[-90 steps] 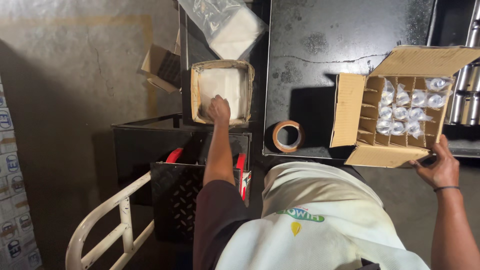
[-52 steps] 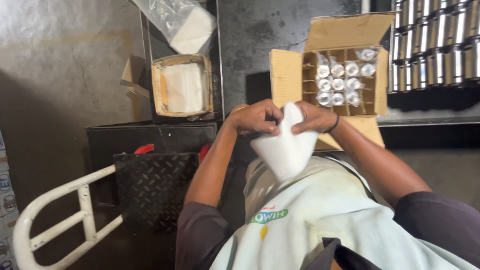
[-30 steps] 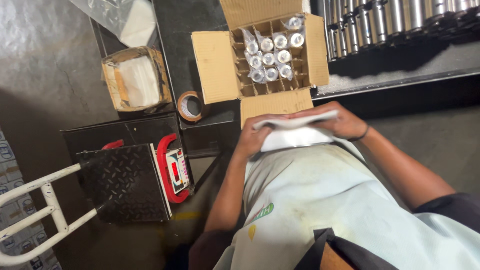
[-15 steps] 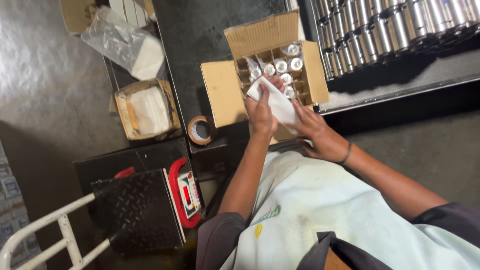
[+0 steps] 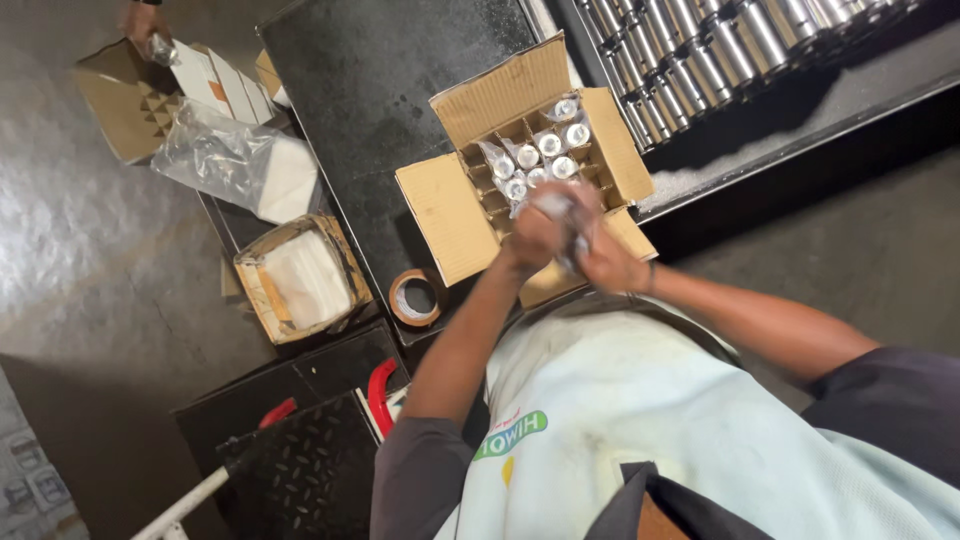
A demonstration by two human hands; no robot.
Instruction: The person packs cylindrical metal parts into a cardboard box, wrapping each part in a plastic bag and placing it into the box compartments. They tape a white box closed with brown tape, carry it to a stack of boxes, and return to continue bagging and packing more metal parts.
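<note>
From the head view, we are looking down at our left hand (image 5: 532, 238) and right hand (image 5: 603, 262), both pressing together over the near edge of the open cardboard box (image 5: 530, 170) on the dark desk (image 5: 390, 90). Between them we are holding a small pale wrapped piece (image 5: 560, 207); it is blurring, so we cannot tell its long axis or which way it is pointing. Both grips are closing around it. The box is holding a cardboard grid with shiny, plastic-wrapped round parts. A roll of brown tape (image 5: 415, 298) is lying near the box.
</note>
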